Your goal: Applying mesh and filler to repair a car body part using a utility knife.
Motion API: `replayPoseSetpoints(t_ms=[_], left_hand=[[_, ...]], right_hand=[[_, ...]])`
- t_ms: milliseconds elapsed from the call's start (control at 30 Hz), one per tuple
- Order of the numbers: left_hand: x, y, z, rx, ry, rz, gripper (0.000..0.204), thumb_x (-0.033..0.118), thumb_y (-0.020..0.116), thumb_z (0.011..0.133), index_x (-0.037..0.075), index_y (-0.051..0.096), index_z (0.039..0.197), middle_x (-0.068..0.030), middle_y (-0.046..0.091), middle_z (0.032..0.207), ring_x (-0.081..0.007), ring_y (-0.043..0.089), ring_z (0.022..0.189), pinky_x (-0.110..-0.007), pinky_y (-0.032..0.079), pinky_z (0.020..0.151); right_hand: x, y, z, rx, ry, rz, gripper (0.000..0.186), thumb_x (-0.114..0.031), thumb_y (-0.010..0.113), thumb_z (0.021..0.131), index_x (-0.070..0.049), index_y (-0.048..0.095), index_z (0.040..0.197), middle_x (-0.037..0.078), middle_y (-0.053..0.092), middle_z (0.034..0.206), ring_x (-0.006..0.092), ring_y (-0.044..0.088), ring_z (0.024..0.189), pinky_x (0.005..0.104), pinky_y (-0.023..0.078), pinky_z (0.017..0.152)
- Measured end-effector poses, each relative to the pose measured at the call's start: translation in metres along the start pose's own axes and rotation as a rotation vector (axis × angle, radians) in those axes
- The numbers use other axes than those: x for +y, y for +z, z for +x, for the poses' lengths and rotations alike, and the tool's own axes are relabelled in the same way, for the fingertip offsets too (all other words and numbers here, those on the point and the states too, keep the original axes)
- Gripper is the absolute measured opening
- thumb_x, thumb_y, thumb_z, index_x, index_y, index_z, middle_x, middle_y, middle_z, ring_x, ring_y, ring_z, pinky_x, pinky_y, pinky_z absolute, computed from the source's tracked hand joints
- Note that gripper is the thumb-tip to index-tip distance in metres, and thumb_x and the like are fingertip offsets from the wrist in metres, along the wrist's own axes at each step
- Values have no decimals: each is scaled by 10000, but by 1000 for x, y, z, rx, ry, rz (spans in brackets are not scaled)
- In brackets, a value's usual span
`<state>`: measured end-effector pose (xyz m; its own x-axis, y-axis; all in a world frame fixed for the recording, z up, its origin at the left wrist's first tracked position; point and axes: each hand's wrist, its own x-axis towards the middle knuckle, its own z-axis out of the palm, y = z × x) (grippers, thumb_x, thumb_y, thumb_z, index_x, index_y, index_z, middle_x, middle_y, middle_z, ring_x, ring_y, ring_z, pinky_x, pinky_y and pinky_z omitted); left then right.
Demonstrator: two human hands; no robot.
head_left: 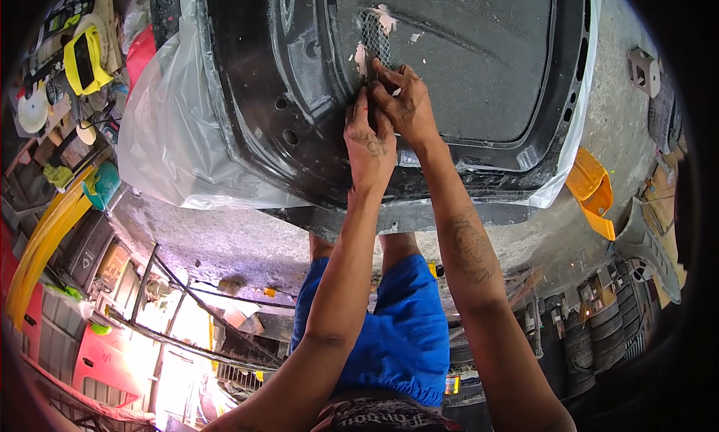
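Observation:
A large black moulded panel (269, 72) with a grey textured middle (479, 80) lies over translucent plastic sheeting (165, 132). A strip of metal mesh (377, 37) runs along the textured area, with pale pink patches of material (359, 58) beside it. My left hand (368, 136) and my right hand (404, 102) meet at the lower end of the strip, fingertips close together and bent. The right hand is slightly higher and to the right. Both pinch at a small dark area there; what they hold is hidden by the fingers.
Cluttered tools and yellow items (86, 61) lie at the left. An orange plastic part (588, 189) and a metal block (642, 72) sit on the concrete floor (614, 117) at the right. A red car door (105, 364) stands behind me at lower left, among racks and dark stacked objects.

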<state>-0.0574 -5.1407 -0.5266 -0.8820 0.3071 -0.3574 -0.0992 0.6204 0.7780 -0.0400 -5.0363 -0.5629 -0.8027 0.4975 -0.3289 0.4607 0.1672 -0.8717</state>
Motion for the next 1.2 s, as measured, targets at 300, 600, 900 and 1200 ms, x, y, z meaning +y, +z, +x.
replayPoseSetpoints(t_ms=[300,600,900,1200], left_hand=[[-2,0,-1,39,45,28,381,48,508,946,-101,547,1296,-302,628,1197,-407,635,1099,-402,497,966],[-10,5,3,51,47,-79,378,53,495,953,-120,545,1286,-299,651,1147,-366,666,1045,-371,508,929],[-9,10,4,39,-25,-63,396,76,495,951,-125,543,1289,-304,648,1157,-367,667,1048,-371,512,919],[-5,6,-8,64,47,5,409,99,515,955,-99,530,1312,-307,594,1273,-410,602,1178,-406,460,1019]], right_hand=[[0,2,0,-7,3,-6,433,-148,688,861,10,654,1263,167,542,870,255,564,730,355,482,694],[-10,-2,4,-36,49,-10,409,-97,681,861,44,648,1244,228,575,934,316,626,833,379,494,779],[0,1,5,28,-39,58,435,-160,686,850,-13,662,1259,196,548,866,284,555,736,368,479,696],[-3,2,-6,6,56,13,386,-140,685,868,-20,682,1235,188,570,929,292,601,834,370,490,758]])
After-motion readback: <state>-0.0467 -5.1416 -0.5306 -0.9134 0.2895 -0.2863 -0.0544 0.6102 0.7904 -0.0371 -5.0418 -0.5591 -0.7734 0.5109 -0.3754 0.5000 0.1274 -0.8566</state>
